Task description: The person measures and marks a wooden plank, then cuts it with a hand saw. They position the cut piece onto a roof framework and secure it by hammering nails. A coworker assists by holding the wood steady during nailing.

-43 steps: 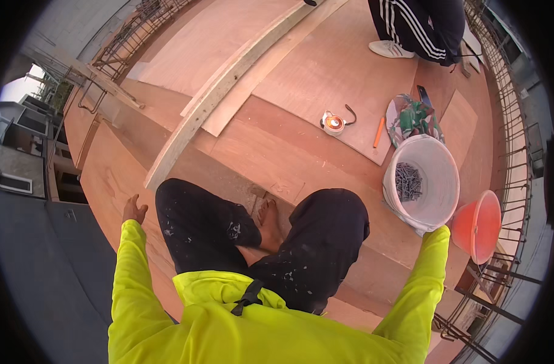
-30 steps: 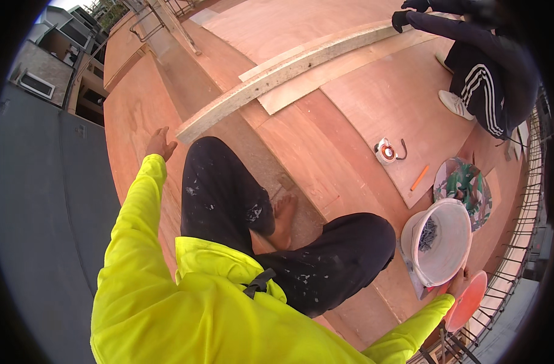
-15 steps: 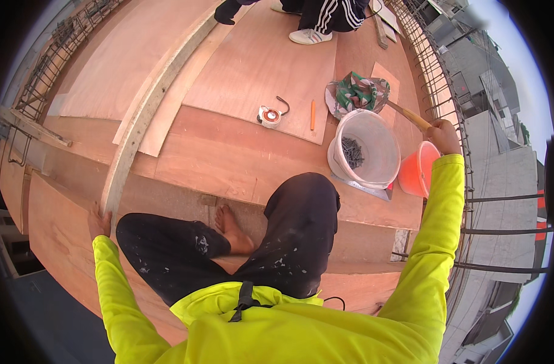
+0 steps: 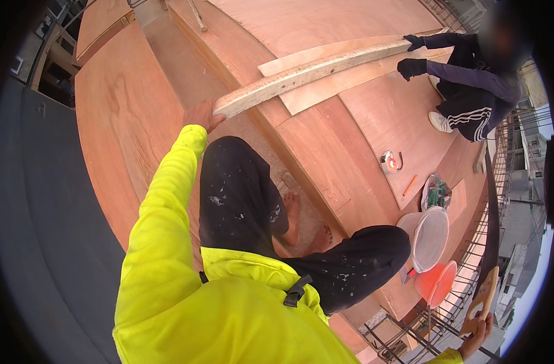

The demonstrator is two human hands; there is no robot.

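Note:
My left hand point(image 4: 204, 115) grips the near end of a long, pale timber beam point(image 4: 307, 76), which runs away to the far right. A co-worker's dark-gloved hand point(image 4: 415, 42) rests at its other end, and their second glove point(image 4: 412, 68) is just below. Out at the lower right edge, my right hand point(image 4: 478, 337) is closed on the wooden handle of a hand saw point(image 4: 482, 300). Its dark blade points up and away from me. Thin wood strips point(image 4: 325, 94) lie beside and under the beam.
Reddish plywood sheets point(image 4: 125, 139) make up the deck, with a sunken channel point(image 4: 192, 67) between. A white bucket point(image 4: 430, 239), red bucket point(image 4: 436, 284), tape measure point(image 4: 388, 162), orange pencil point(image 4: 409, 185) and camouflage cloth point(image 4: 436, 193) stand or lie right. Rebar point(image 4: 471, 242) lines the right edge.
My view has turned left, so the beam now lies more crosswise. My right hand has swung down and outward with the saw. My left hand stays on the beam's end.

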